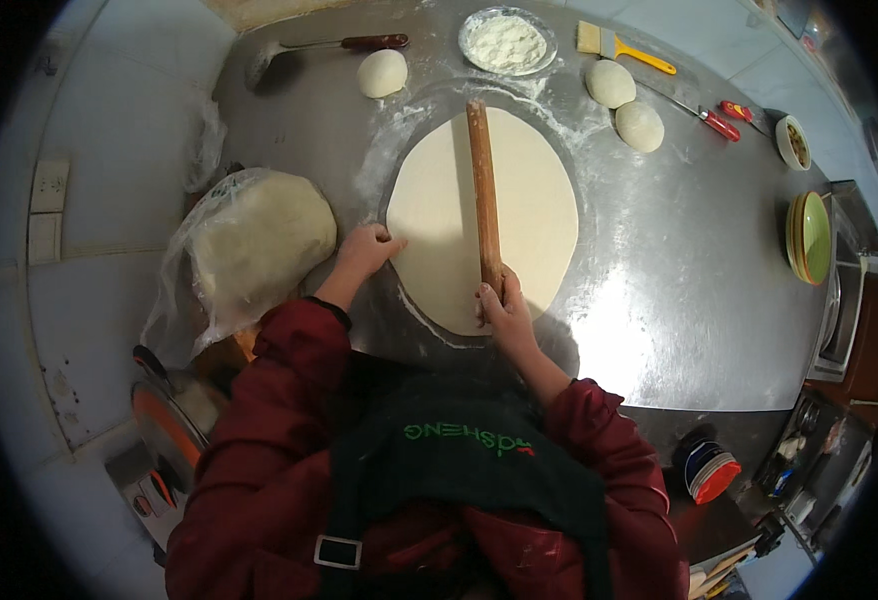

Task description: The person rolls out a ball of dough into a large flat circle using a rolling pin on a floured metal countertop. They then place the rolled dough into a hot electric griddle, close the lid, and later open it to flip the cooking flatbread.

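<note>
A large round sheet of rolled dough (435, 187) lies on the floured metal worktop (709, 300). My right hand (510, 307) is closed around the near end of a wooden rolling pin (485, 187), which lies lengthwise over the sheet and points away from me. At the sheet's left edge is my left hand (370, 249), its thumb and fingers touching the rim; whether they pinch the dough I cannot tell. Left of that hand sits a big lump of dough (266, 232) partly wrapped in a clear plastic bag (176, 292).
Beyond the sheet stand a dough ball (382, 73), a bowl of flour (506, 43), two more dough balls (610, 84) (640, 126) and a brush (626, 49). A ladle (319, 46) lies far left. Red-handled tools (720, 125), a small filled bowl (793, 142) and green plates (810, 238) are at right.
</note>
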Demonstrator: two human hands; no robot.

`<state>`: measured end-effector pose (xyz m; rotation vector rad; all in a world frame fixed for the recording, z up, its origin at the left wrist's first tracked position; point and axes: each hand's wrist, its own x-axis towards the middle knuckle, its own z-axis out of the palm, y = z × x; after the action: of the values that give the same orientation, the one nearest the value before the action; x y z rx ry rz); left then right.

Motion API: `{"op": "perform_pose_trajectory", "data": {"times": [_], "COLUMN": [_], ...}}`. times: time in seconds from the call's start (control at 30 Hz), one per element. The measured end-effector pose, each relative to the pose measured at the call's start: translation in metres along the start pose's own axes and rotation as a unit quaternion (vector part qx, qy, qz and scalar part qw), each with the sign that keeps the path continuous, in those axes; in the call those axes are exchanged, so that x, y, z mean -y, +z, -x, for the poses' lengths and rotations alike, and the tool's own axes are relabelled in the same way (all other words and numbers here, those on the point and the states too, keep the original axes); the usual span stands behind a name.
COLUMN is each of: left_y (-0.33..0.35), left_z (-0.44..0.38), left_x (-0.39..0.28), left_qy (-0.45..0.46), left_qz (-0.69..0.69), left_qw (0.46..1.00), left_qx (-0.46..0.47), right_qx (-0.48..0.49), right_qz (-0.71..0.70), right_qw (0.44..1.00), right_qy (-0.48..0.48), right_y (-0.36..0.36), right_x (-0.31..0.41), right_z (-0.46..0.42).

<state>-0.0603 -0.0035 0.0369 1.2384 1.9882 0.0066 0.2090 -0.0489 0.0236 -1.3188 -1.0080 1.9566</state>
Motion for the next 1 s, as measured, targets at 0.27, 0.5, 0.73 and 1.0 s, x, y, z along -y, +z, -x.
{"op": "perform_pose_trajectory", "data": {"times": [0.27, 0.5, 0.73, 1.0], "left_y": [-0.016, -0.026, -0.139, -0.081], "left_z": [0.045, -0.08, -0.077, -0.029], "left_x": [-0.132, -0.132, -0.159, -0.097], "left_qy": [0.29, 0.563, 0.571, 0.435], "left_qz": [0.365, -0.262, -0.203, -0.165], "left_qw": [0.848, 0.784, 0.789, 0.869], "left_qx": [0.254, -0.005, -0.096, -0.167], "right_qx": [0.056, 0.269, 0.215, 0.089], "right_qz": [0.192, -0.094, 0.267, 0.409], "right_qw": [0.975, 0.946, 0.938, 0.899], "right_qy": [-0.092, 0.152, -0.051, -0.126], "right_y": [-0.043, -0.118, -0.144, -0.132], "right_x": [-0.003, 0.059, 0.221, 0.191], "right_z": [0.007, 0.021, -0.053, -0.086]}}
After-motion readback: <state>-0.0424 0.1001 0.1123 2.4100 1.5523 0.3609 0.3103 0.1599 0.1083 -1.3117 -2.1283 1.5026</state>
